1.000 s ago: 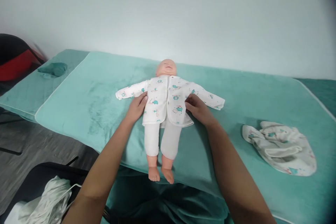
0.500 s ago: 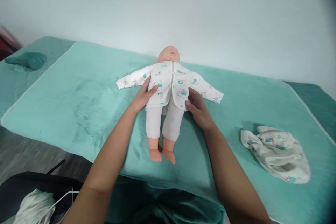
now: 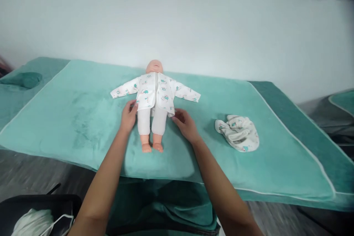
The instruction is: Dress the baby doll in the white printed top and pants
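A baby doll [image 3: 155,67] lies on its back on a green-covered bed [image 3: 91,118], head toward the wall and bare feet toward me. It wears a white printed baby jacket [image 3: 148,88] with both sleeves spread out, over white legs. At the jacket's lower left corner, my left hand [image 3: 128,117] has its thumb and fingers closed on the hem. My right hand [image 3: 186,124] pinches the lower right corner, which is drawn slightly outward. The jacket's front edges meet near the middle and part a little toward the bottom.
A crumpled printed cloth garment [image 3: 239,134] lies on the bed to the right. A dark chair [image 3: 63,201] with a pale cloth bundle [image 3: 33,223] stands at the lower left. Behind the bed runs a white wall [image 3: 193,33]. A face hole [image 3: 23,80] shows at the far left.
My view has pulled back and tilted up. Both hands have slid from the jacket's sides down to its lower corners, and the right corner is now pulled outward.
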The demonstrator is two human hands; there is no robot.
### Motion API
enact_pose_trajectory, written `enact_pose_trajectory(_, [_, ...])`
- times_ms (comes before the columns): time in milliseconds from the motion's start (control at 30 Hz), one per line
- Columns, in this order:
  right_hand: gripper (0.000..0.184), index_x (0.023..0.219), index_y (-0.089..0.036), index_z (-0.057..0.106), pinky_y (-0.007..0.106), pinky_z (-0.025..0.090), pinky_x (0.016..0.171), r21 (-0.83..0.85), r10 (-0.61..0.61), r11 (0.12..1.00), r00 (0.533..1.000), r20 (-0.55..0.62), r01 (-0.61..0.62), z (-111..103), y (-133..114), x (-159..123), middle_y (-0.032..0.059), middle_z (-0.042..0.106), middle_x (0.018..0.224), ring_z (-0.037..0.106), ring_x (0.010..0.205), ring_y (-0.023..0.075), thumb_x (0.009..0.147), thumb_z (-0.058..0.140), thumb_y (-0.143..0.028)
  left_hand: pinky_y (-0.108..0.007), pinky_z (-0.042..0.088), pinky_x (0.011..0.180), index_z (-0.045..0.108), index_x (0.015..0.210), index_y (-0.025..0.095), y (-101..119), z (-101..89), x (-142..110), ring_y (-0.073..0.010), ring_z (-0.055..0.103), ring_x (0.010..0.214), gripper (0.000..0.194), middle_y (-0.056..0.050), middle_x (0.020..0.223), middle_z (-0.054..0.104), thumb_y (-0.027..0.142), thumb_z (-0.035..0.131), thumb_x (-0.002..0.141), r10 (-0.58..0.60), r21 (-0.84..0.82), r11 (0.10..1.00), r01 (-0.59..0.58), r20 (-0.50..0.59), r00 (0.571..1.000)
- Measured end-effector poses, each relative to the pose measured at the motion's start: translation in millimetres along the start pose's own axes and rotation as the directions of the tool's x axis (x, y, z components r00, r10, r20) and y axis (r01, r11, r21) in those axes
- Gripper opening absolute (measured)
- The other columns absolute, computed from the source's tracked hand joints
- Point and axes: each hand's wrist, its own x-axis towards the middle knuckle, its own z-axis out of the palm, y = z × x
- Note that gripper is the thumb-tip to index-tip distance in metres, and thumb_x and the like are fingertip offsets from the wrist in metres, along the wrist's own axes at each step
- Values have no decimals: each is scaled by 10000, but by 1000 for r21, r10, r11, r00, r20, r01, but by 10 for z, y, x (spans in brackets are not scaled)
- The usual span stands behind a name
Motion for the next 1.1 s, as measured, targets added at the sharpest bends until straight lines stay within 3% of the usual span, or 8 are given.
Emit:
enact_pose_trajectory(233, [282, 1168, -309, 667, 604, 450, 1101, -367, -180, 923, 973, -144, 116, -505, 23, -802, 124, 631, 1282, 565, 1218, 356, 894, 670, -379, -273, 544, 730, 623, 1175, 210, -147, -161, -473, -130, 649, 764, 282, -32, 1030, 680, 320, 572, 921, -29, -144, 989, 26, -18, 999])
enact_pose_trajectory(333, [380, 1250, -175, 626, 601, 393, 1156, -754, -338, 647, 929, -150, 114, -859, -56, -1082, 199, 593, 1370, 520, 1332, 368, 929, 556, -366, -259, 529, 720, 630, 1168, 193, -195, -187, -582, -127, 658, 776, 277, -34, 1007, 675, 303, 551, 926, -17, -158, 987, 15, -9, 1000])
enact_pose_trajectory(433, [499, 1359, -127, 562, 629, 320, 1174, -925, -369, 367, 897, -245, -102, -1170, -181, -1278, 252, 505, 1495, 420, 1434, 424, 923, 520, -367, -266, 519, 733, 637, 1181, 178, -207, -218, -689, -137, 654, 786, 290, -44, 985, 685, 316, 534, 948, 15, -107, 994, -12, 24, 1000])
enact_pose_trajectory(567, [695, 1505, -142, 431, 663, 401, 1046, -842, -163, 262, 839, -520, -471, -1463, -268, -1284, 309, 472, 1509, 468, 1370, 505, 899, 537, -464, -293, 508, 781, 669, 1142, 167, -187, -295, -839, -163, 645, 818, 283, -55, 939, 702, 348, 550, 961, 46, -51, 998, -41, 95, 994])
enact_pose_trajectory(667, [613, 1402, -102, 538, 585, 488, 920, -809, 111, 227, 839, -532, -542, -1541, -307, -1144, 329, 607, 1300, 609, 1192, 479, 876, 546, -417, -303, 495, 793, 688, 1122, 169, -171, -367, -949, -166, 645, 813, 282, -51, 935, 704, 361, 572, 950, 42, -34, 999, -37, 158, 987])
enact_pose_trajectory(733, [486, 1263, -109, 632, 510, 501, 915, -810, 208, 302, 864, -459, -503, -1460, -386, -1053, 280, 672, 1199, 654, 1119, 413, 856, 563, -366, -302, 491, 785, 686, 1127, 167, -153, -403, -1017, -163, 643, 794, 293, -42, 912, 699, 368, 588, 938, 25, -41, 999, -17, 197, 980])
enact_pose_trajectory(900, [510, 1195, -167, 664, 442, 512, 959, -367, 136, 915, 985, -103, -165, -663, -813, -996, 123, 735, 1197, 660, 1074, 310, 848, 652, -540, -302, 515, 785, 677, 1106, 151, 67, -397, -1203, -161, 656, 808, 350, -52, 916, 707, 442, 599, 926, -15, -96, 994, 43, 271, 962])
enact_pose_trajectory(1100, [552, 1329, -229, 602, 411, 519, 983, 19, -51, 999, 978, 204, 48, 479, -1328, -1075, 92, 691, 1279, 635, 1156, 269, 875, 695, -530, -311, 549, 852, 468, 1474, 239, 670, -412, -1412, -176, 673, 933, 811, -49, 1061, 698, 417, 828, 770, 61, -405, 911, 84, 332, 941])
